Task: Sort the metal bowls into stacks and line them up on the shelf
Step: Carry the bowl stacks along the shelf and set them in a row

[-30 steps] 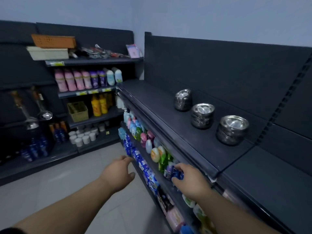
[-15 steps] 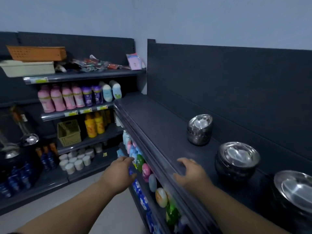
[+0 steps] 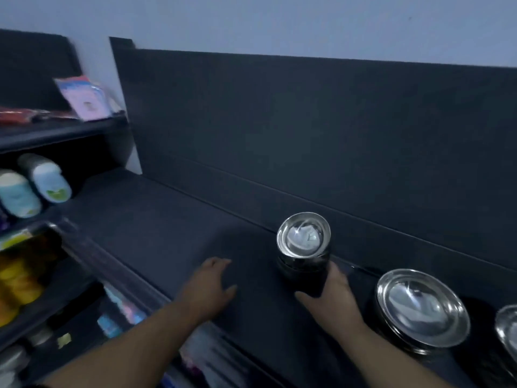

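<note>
Our right hand (image 3: 331, 299) holds the small stack of shiny round steel bowls (image 3: 303, 242) low down. The thumb is at the front and the fingers (image 3: 337, 275) curl round its right side, gripping the shadowed base. The stack stands upright on the dark grey shelf (image 3: 167, 219), close to the dark back panel (image 3: 307, 135). Our left hand (image 3: 208, 287) is apart from it on the left, fingers spread and loose, holding nothing; we cannot tell whether it touches the shelf. To the right stands the wider middle stack of steel bowls (image 3: 422, 312), and beyond it a third stack (image 3: 507, 329) cut off by the frame edge. The three look sorted by size, so we judge the step in hand to be the lining up. To do it well we should slide the small stack rather than lift it, with the grip low so the top bowls do not tip. The left hand can steady the far side while we match the spacing and the distance from the back panel to its neighbours.
</note>
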